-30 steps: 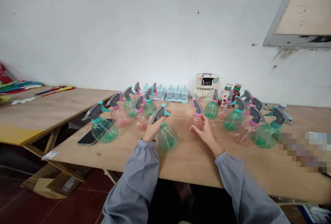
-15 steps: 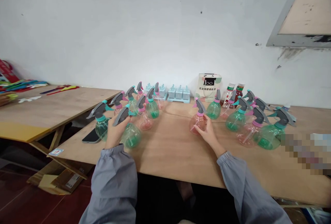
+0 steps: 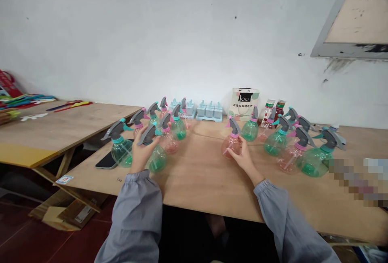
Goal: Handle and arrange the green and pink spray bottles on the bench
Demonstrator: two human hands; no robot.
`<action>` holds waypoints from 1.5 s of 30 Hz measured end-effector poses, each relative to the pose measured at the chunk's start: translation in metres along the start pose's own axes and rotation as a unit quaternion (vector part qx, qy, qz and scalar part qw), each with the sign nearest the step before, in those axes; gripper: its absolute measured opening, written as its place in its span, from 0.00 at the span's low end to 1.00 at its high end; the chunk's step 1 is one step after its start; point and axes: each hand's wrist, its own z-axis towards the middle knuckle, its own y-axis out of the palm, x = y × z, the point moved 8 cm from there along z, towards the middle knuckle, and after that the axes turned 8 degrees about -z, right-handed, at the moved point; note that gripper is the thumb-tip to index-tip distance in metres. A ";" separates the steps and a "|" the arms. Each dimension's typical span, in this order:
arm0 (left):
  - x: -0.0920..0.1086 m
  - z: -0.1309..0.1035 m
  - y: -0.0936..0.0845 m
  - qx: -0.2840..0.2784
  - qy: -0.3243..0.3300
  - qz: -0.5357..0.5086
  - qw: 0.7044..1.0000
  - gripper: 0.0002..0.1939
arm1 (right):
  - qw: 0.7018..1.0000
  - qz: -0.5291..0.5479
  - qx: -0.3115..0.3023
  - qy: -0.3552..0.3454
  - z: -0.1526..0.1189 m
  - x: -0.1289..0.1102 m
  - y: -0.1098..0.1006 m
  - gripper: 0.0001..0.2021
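My left hand (image 3: 141, 153) is closed round the grey trigger head and neck of a green spray bottle (image 3: 157, 159). That bottle stands on the near left of the table, its clear round body showing past my fingers. My right hand (image 3: 241, 152) grips the body of a pink spray bottle (image 3: 228, 145), thumb in front and fingers behind on its right side. Its pink collar and grey trigger head are upright. Another green spray bottle (image 3: 121, 152) is just left of my left hand. Several more green and pink ones stand behind it and to the right, among them a green bottle (image 3: 315, 162).
Behind stand light blue popsicle moulds (image 3: 209, 111), a printed paper bag (image 3: 243, 104) and two labelled bottles (image 3: 280, 109) by the wall. A phone (image 3: 106, 161) lies at left. A second table (image 3: 75, 127) with coloured strips is further left. A pixelated patch covers the right side.
My left hand has shifted slightly right, and the trigger head in it has moved a little right too. My right hand stays on the pink spray bottle.
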 end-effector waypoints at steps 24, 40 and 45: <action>0.056 -0.108 0.244 -0.318 -0.098 -0.224 0.916 0.40 | 0.998 0.003 -0.039 -0.048 -0.027 -0.052 0.028 0.40; 0.017 -0.078 0.217 -0.265 -0.312 -0.422 0.809 0.19 | 0.959 -0.099 0.245 0.098 0.075 0.081 -0.053 0.44; 0.016 -0.080 0.218 -0.287 -0.321 -0.437 0.790 0.18 | 0.962 -0.115 0.208 0.137 0.082 0.105 -0.041 0.48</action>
